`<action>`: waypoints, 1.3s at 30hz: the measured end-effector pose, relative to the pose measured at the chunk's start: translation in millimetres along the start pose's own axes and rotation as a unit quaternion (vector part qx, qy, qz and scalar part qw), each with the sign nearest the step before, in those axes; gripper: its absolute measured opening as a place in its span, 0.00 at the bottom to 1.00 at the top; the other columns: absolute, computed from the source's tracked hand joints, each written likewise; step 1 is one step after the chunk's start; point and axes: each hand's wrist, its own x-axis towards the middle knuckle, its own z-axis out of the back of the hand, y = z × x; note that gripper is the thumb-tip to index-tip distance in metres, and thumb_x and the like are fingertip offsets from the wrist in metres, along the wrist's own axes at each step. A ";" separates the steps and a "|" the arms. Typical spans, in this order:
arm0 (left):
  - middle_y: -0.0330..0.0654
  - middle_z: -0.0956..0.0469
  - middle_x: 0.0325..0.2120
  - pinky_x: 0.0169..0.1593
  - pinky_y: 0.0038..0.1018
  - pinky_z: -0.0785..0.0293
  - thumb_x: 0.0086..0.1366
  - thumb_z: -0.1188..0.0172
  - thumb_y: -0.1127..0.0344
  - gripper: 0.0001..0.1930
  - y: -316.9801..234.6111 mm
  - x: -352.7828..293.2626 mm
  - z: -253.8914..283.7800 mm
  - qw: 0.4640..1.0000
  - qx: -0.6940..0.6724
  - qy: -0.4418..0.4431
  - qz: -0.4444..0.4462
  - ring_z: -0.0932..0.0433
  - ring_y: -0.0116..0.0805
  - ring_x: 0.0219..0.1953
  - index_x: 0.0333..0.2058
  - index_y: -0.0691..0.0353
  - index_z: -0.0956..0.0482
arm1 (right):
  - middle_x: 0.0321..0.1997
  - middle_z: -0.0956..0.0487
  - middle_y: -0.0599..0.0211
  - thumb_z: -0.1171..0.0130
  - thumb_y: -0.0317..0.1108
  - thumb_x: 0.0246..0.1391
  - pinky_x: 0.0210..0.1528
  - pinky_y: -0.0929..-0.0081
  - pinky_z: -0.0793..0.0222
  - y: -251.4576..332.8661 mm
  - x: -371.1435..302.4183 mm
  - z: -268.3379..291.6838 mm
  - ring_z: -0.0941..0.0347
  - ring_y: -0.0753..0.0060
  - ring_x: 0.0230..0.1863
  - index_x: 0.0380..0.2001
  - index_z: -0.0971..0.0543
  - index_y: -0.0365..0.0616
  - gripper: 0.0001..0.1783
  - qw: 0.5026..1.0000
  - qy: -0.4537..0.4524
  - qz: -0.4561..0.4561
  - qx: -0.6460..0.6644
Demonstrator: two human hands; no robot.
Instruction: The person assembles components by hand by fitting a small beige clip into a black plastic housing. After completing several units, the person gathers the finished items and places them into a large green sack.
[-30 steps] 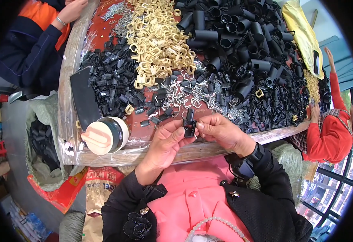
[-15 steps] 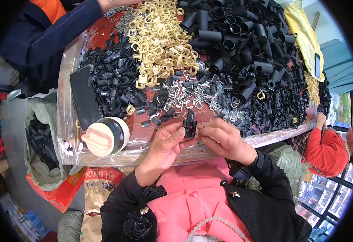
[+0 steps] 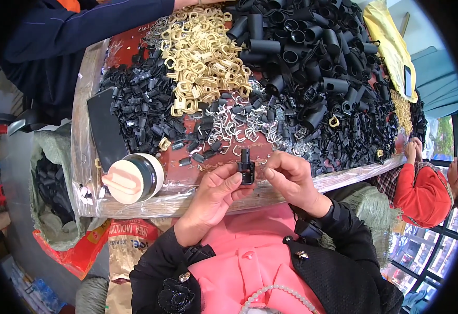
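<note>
Between the thumb and fingers of my left hand (image 3: 213,194) is a small black plastic part (image 3: 247,170), held upright, with a narrow top and a wider block below. My right hand (image 3: 293,180) hovers just right of it, apart from it, its thumb and forefinger pinched together. Whether anything small sits in that pinch cannot be made out. Just beyond my hands lie scattered bent silvery metal clips (image 3: 231,125) and several loose black pieces (image 3: 197,157) on the red tabletop (image 3: 174,168).
A lidded jar (image 3: 132,180) and a dark flat tablet-like slab (image 3: 106,123) stand at left. Beyond are heaps of cream rings (image 3: 203,65), black tubes (image 3: 263,47) and small black parts (image 3: 145,107). A co-worker's sleeve (image 3: 93,31) reaches in far left; another person in red (image 3: 422,196) sits right.
My right hand has drawn back rightward from the black part, which stays in my left hand. The co-worker's arm at far left has shifted to the right. The view has shifted slightly.
</note>
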 end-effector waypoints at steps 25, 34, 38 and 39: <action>0.42 0.25 0.36 0.40 0.24 0.25 0.60 0.49 0.66 0.16 8.7 -4.2 -3.9 0.999 -0.004 -0.023 0.041 0.24 0.33 0.35 0.44 0.67 0.32 | 0.26 0.35 0.72 0.48 0.29 0.51 0.29 0.85 0.43 -10.7 -7.3 -13.1 0.41 0.83 0.28 0.27 0.33 0.40 0.06 0.974 0.000 -0.102 0.204; 0.41 0.25 0.35 0.39 0.23 0.26 0.59 0.47 0.65 0.15 11.0 -9.1 -9.7 0.998 0.003 -0.042 0.041 0.24 0.32 0.34 0.43 0.67 0.30 | 0.36 0.36 0.66 0.50 0.31 0.52 0.41 0.80 0.44 -7.4 -4.8 -12.4 0.40 0.74 0.37 0.27 0.33 0.39 0.07 0.995 -0.019 0.067 -0.066; 0.42 0.25 0.34 0.39 0.24 0.26 0.60 0.48 0.66 0.15 12.0 -11.6 -7.4 0.998 0.013 -0.048 0.034 0.24 0.33 0.34 0.43 0.68 0.31 | 0.38 0.36 0.67 0.50 0.31 0.52 0.43 0.79 0.44 -12.2 -6.9 -13.3 0.41 0.77 0.39 0.26 0.32 0.40 0.06 0.999 -0.005 -0.012 0.049; 0.43 0.25 0.34 0.39 0.25 0.25 0.60 0.49 0.66 0.15 12.1 -12.0 -4.5 0.998 0.011 -0.046 0.031 0.23 0.34 0.34 0.43 0.68 0.31 | 0.39 0.35 0.67 0.50 0.31 0.52 0.43 0.79 0.43 -14.1 -6.7 -14.2 0.40 0.77 0.40 0.26 0.32 0.40 0.06 0.989 -0.002 -0.069 0.133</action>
